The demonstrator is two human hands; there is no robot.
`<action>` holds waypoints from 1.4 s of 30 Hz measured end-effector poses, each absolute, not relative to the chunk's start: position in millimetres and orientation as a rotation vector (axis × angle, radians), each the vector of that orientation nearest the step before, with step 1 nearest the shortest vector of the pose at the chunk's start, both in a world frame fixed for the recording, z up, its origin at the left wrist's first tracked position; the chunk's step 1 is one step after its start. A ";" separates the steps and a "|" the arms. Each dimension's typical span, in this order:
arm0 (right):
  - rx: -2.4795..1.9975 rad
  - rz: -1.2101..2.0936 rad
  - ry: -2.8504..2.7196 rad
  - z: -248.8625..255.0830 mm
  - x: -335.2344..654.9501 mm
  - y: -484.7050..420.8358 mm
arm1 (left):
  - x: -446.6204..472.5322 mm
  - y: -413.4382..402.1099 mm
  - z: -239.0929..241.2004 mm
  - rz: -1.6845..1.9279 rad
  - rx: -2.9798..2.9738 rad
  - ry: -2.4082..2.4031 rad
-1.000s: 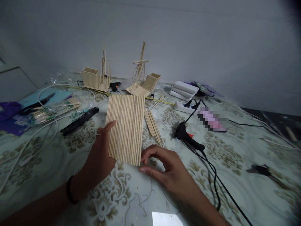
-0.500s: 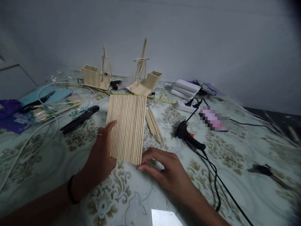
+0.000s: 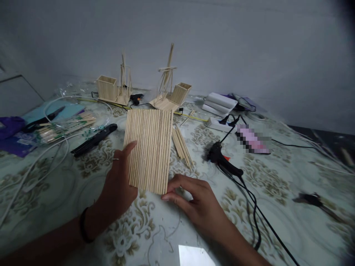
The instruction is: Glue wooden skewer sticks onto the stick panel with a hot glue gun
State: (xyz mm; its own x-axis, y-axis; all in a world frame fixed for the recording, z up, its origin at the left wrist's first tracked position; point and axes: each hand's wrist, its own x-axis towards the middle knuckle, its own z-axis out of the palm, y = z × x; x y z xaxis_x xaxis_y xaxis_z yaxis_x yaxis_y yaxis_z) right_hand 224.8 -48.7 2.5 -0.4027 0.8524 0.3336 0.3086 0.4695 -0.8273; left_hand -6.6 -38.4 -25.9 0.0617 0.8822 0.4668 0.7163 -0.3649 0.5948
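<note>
A flat panel of wooden sticks [image 3: 149,151], laid side by side, is held tilted up above the table. My left hand [image 3: 120,177] grips its left edge, with the index finger lying along the front face. At the panel's lower right corner, my right hand [image 3: 191,195] pinches the end between thumb and fingers. Just right of the panel lie several loose sticks [image 3: 181,146]. Farther right, a black glue gun [image 3: 226,162] rests on the table with its cord trailing toward me.
Two stick models, one at the left [image 3: 108,89] and one near the middle [image 3: 169,99], stand at the back wall. A black stapler-like tool [image 3: 95,139] and bagged sticks [image 3: 66,127] lie left. Rightward are a power strip [image 3: 219,124], a pink phone-like object [image 3: 253,139] and cutters [image 3: 313,200].
The panel's top edge has tipped slightly up and to the left. Both hands keep their hold in nearly the same place.
</note>
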 end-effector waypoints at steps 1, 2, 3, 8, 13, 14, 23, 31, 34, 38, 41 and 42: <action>-0.972 0.884 -1.926 2.2 224.5 -49.1 | -6.4 -38.0 -26.3 1.207 2.125 1.635; -0.978 0.887 -1.917 1.8 224.3 -49.4 | -6.4 -37.5 -26.6 1.234 2.123 1.627; -0.986 0.888 -1.909 1.6 224.0 -49.5 | -6.3 -36.9 -26.9 1.264 2.122 1.614; -1.086 0.920 -1.837 2.5 222.7 -48.6 | -4.4 -37.7 -23.7 1.319 2.122 1.564; -1.227 1.148 -1.585 3.6 223.6 -43.4 | -1.4 -45.0 -17.8 1.271 2.101 1.499; -1.224 1.206 -1.533 3.7 224.5 -41.6 | -1.7 -44.9 -17.4 1.266 2.068 1.457; -1.261 1.299 -1.461 10.1 249.5 -24.4 | -27.0 4.5 -5.6 1.527 1.177 1.095; -1.305 1.173 -1.604 14.7 273.7 -15.9 | -39.4 10.6 2.8 1.433 1.296 1.166; -1.294 1.231 -1.511 12.6 276.5 -14.6 | -38.5 4.1 1.7 1.410 1.414 1.155; -1.256 1.286 -1.462 12.2 274.0 -14.5 | -37.7 -4.8 0.6 1.354 1.547 1.112; -1.254 1.276 -1.445 13.3 270.8 -15.4 | -36.2 -9.5 2.2 1.336 1.615 1.122; -1.255 1.269 -1.444 13.5 270.1 -15.8 | -35.5 -10.4 3.2 1.343 1.622 1.132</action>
